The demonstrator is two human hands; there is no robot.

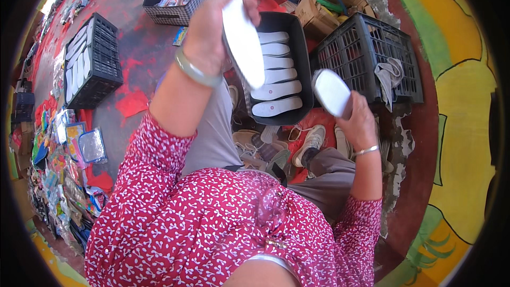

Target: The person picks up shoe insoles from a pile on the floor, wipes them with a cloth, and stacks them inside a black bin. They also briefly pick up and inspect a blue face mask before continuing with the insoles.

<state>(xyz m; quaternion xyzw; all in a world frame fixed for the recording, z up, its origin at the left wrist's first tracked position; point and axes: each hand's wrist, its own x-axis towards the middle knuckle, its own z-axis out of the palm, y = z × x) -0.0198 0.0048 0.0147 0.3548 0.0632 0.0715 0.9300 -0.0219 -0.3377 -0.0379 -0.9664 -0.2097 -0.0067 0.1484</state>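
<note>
My left hand is raised at upper centre, its fingers wrapped round a long white insole. More white material sticks up above that hand, perhaps a second insole. Lower down on the right, my right hand grips another white insole by its near end, its rounded end pointing away. Between the hands stands a dark fabric bin with a row of white insoles lying in it. The left insole partly covers the bin's left side.
A black plastic crate with a grey cloth stands right of the bin, before a cardboard box. Another crate of insoles sits at left. A checked bin stands behind. Packaged goods lie at left, shoes below.
</note>
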